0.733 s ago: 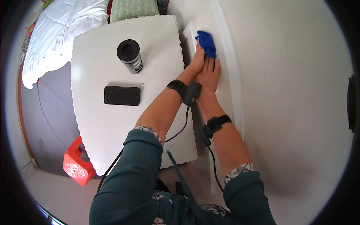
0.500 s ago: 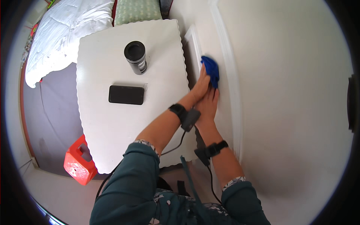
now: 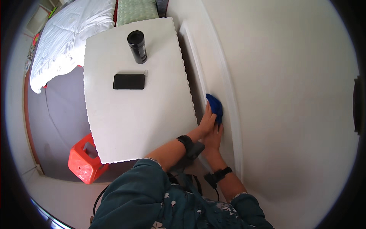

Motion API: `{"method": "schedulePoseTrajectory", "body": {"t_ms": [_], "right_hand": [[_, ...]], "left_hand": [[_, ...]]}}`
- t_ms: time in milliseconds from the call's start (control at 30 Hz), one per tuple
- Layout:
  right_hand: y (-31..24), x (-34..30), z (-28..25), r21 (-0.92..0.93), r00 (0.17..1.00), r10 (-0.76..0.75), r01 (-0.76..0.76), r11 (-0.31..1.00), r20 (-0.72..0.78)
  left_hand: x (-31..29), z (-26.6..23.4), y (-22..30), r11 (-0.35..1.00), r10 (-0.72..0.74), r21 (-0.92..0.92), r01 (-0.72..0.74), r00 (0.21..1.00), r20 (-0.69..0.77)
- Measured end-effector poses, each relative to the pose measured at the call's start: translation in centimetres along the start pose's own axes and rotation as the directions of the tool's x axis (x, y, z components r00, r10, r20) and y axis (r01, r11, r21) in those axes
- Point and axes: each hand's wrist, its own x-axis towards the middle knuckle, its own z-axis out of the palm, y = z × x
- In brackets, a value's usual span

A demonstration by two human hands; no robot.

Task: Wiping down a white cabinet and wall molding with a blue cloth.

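My left hand point(image 3: 207, 122) presses a dark blue cloth point(image 3: 215, 108) against the white wall point(image 3: 276, 103), its fingers over the cloth's near side. Just below it, my right hand point(image 3: 212, 140) rests on the wall with fingers stretched out, the tips by the cloth's lower end. The hands cross closely, so part of the right hand is hidden behind the left. A raised white moulding strip point(image 3: 228, 82) runs along the wall beside the cloth. Each wrist wears a black strap with a small dark box and a cable.
Left of the hands stands a white table point(image 3: 152, 114) with a scalloped edge. It carries a black tumbler point(image 3: 138, 47) and a dark phone point(image 3: 129, 81). A red plastic stool point(image 3: 82, 164) stands by its near left corner. White bedding point(image 3: 72, 38) and a green pillow point(image 3: 136, 10) lie beyond.
Both hands and the blue cloth have slid down along the wall, closer to me. The view has shifted a little, so the table, tumbler and phone appear slightly displaced.
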Motion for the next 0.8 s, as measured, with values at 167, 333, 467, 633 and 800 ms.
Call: {"method": "schedulePoseTrajectory", "body": {"t_ms": [167, 333, 467, 633, 800], "right_hand": [[0.1, -8.5, 4.9, 0.043, 0.991, 0.12, -0.122, 0.992, 0.062], [1.5, -16.9, 8.5, 0.122, 0.979, 0.197, -0.189, 0.974, -0.054], [2.3, -20.0, 8.4, 0.147, 0.988, 0.15, -0.142, 0.979, -0.046], [2.5, -19.7, 9.1, 0.306, 0.981, 0.194, -0.186, 0.934, 0.005], [2.8, -13.4, 6.1, 0.349, 0.979, 0.182, -0.138, 0.927, -0.096]], "left_hand": [[-9.3, 4.5, -1.6, 0.992, -0.004, 0.127, -0.003, 0.999, 0.054], [-17.3, 9.9, -4.5, 0.929, -0.035, 0.371, -0.014, 0.992, 0.125], [-19.7, 10.7, -4.5, 0.924, -0.123, 0.382, 0.022, 0.962, 0.243], [-19.5, 11.3, -3.7, 0.965, -0.033, 0.262, -0.001, 0.991, 0.127], [-12.4, 8.1, -1.8, 0.959, 0.166, 0.216, -0.182, 0.982, 0.09]]}}
